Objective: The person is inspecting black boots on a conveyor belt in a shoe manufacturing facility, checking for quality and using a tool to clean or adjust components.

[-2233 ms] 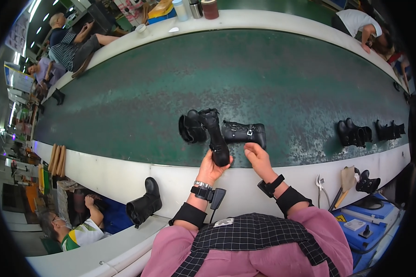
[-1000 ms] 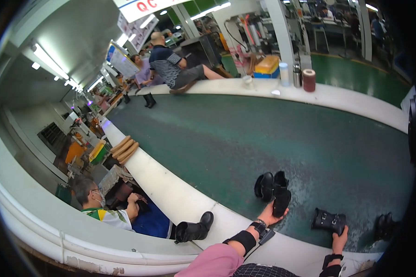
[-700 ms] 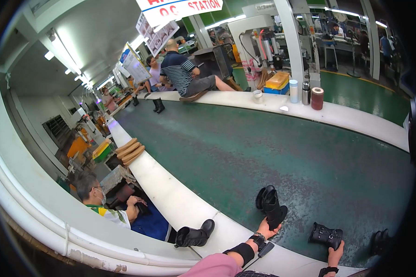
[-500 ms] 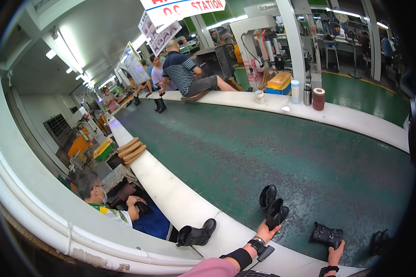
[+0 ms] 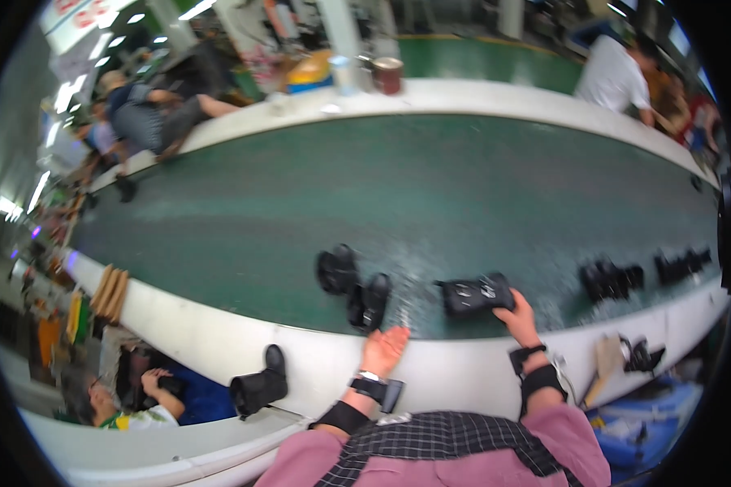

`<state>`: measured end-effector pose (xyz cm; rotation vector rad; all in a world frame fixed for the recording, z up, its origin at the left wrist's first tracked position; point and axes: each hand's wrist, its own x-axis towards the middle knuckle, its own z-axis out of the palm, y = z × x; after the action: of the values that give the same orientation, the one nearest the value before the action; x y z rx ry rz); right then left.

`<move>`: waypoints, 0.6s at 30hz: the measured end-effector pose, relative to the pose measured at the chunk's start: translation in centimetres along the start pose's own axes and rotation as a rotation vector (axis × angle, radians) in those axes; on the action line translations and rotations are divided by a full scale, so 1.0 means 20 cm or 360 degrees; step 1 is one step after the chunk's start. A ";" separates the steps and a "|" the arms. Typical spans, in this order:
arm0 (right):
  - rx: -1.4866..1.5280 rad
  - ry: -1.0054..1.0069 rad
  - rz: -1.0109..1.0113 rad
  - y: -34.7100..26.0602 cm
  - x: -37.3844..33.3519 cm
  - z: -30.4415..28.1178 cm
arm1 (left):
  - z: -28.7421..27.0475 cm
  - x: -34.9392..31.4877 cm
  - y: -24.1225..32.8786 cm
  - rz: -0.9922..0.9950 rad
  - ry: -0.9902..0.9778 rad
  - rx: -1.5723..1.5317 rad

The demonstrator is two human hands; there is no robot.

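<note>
A black ankle boot (image 5: 473, 295) lies on its side over the green conveyor belt (image 5: 430, 187), its buckled straps blurred. My right hand (image 5: 520, 318) grips it at its right end. Palm up, my left hand (image 5: 384, 351) is open at the belt's near edge and holds nothing. Just beyond its fingers is another black boot (image 5: 370, 302), with a gap too small to judge. A further black boot (image 5: 336, 269) touches or nearly touches that one from behind. On the white ledge to the left lies a single black boot (image 5: 261, 381).
More black boots (image 5: 611, 279) lie along the belt to the right. A dark strappy item (image 5: 643, 355) rests on the near white ledge (image 5: 439, 365), above a blue bin (image 5: 650, 422). Brown pads (image 5: 110, 292) stack at left. A co-worker (image 5: 142, 398) sits lower left; others work across the belt.
The view has swung to the right. My left hand has let go of its boot and drawn back, palm up. My right hand still has its boot.
</note>
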<state>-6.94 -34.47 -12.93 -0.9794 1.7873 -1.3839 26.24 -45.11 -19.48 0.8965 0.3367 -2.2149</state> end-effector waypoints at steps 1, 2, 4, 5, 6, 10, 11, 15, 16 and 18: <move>-0.0022 -0.0001 -0.0035 -0.11 -0.01 0.06 | 0.00 -0.02 0.03 -0.0156 -0.0166 0.0053; 0.0000 -0.0014 -0.0075 -0.21 -0.03 0.10 | 0.06 -0.06 0.06 -0.0199 -0.0268 0.0209; -0.0424 -0.0113 -0.0344 -0.39 -0.05 0.12 | 0.22 -0.15 0.07 -0.0186 -0.0470 0.0630; -0.0442 -0.0092 -0.0322 -0.45 -0.07 0.12 | 0.29 -0.18 0.06 -0.0126 -0.0504 0.0782; -0.0489 -0.0145 -0.0504 -0.51 -0.08 0.13 | 0.35 -0.20 0.06 -0.0051 -0.0542 0.0935; -0.0580 -0.0266 -0.0925 -0.62 -0.13 0.16 | 0.63 -0.36 0.01 0.0144 -0.0642 0.1368; -0.0580 -0.0277 -0.0929 -0.64 -0.14 0.16 | 0.67 -0.39 0.00 0.0203 -0.0743 0.1571; -0.0676 -0.0363 -0.1058 -0.72 -0.19 0.15 | 0.76 -0.45 -0.06 0.0252 -0.0916 0.1871; -0.0740 -0.0376 -0.1121 -0.74 -0.19 0.15 | 0.77 -0.47 -0.09 0.0249 -0.0949 0.1902; -0.0781 -0.0373 -0.1213 -0.75 -0.18 0.16 | 0.76 -0.46 -0.12 0.0221 -0.0953 0.1822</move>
<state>0.02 -35.25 1.25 -2.1533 1.6657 -1.1612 21.56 -45.69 -2.11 0.6624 -1.3347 -2.3213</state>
